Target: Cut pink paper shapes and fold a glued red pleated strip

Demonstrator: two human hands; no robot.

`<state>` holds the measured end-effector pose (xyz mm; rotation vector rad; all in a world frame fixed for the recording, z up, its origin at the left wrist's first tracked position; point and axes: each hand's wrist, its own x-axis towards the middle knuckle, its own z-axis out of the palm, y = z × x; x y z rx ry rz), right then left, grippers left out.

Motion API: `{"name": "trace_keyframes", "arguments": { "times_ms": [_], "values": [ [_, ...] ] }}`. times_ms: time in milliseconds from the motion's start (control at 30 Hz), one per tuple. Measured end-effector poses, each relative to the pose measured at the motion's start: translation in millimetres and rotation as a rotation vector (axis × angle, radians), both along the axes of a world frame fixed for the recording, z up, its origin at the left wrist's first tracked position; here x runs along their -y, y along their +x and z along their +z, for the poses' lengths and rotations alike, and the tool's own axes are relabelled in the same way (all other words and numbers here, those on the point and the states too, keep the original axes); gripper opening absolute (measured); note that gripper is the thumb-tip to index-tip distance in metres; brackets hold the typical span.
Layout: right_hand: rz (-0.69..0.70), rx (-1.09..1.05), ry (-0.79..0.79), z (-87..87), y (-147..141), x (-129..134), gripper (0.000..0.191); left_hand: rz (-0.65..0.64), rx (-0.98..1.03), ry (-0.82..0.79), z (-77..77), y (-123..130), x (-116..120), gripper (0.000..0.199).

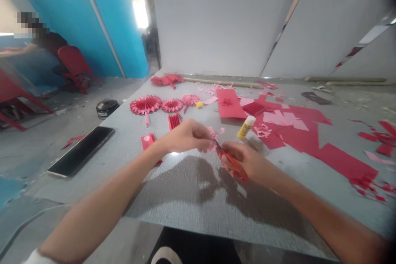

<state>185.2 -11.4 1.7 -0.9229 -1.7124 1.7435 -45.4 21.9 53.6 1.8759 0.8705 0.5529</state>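
Note:
Near the middle of the table, my left hand pinches a small pink paper piece between thumb and fingers. My right hand is closed on red-handled scissors, whose blades meet the edge of the pink paper. A glue stick with a white cap stands upright just behind my right hand. Behind my left hand are a pleated red paper and a yellow cap. A folded red paper lies partly hidden by my left wrist.
Paper fans sit at the back left of the table. A black phone lies at the left edge. Red sheets and scraps cover the right side. Far left, a person sits on a red chair.

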Motion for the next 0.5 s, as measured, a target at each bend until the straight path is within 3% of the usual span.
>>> {"name": "trace_keyframes", "arguments": {
  "times_ms": [333,500],
  "values": [
    [0.028,0.067,0.003,6.7,0.9,2.1,0.013,-0.031,-0.080,0.022,-0.9,-4.1,-1.7,0.017],
    [0.041,0.068,0.007,1.8,1.1,-0.4,0.014,-0.042,-0.097,0.032,-2.3,-3.7,-2.2,0.018]
  ]
}}
